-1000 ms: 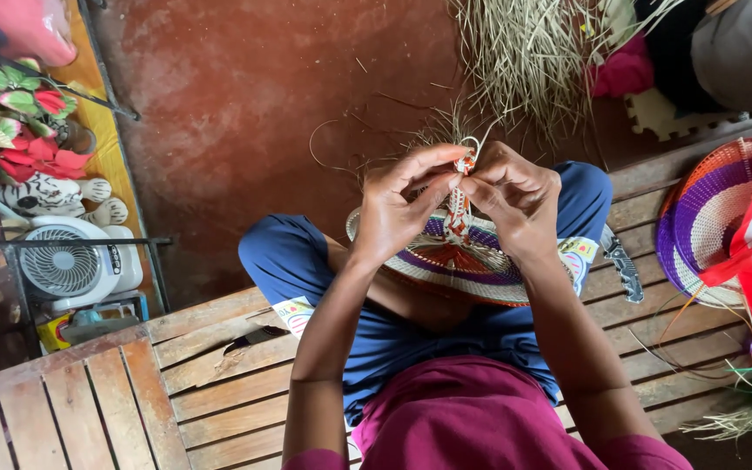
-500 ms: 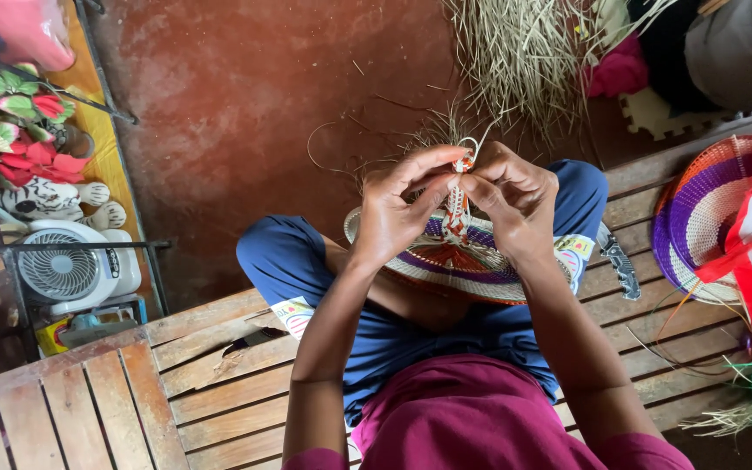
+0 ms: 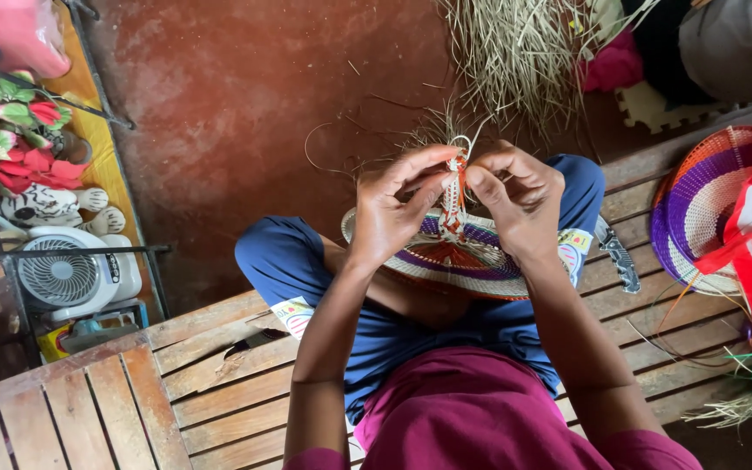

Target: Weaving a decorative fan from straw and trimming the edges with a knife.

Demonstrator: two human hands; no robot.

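A small woven strip (image 3: 454,193) of pale and orange straw is pinched upright between the two hands, raised above the lap so that the fine work is brought close under the eyes. The left hand (image 3: 393,209) is curled nearly shut, its thumb and fingertips pressed against the strip's left side; the right hand (image 3: 520,198) is likewise closed around the right side, so the strip is steadied from both sides while a thin loop of straw is left sticking up at the top. Just beneath the hands a round woven basket piece (image 3: 472,261), banded in purple, orange and natural straw, is rested across the knees, seemingly kept there as a support within easy reach. Loose straw ends are seen fanning out behind the hands. A second, larger purple and orange woven disc (image 3: 698,204) is laid on the wooden slatted bench (image 3: 211,374) to the right, and a bundle of dry straw (image 3: 515,52) is heaped on the red floor beyond.
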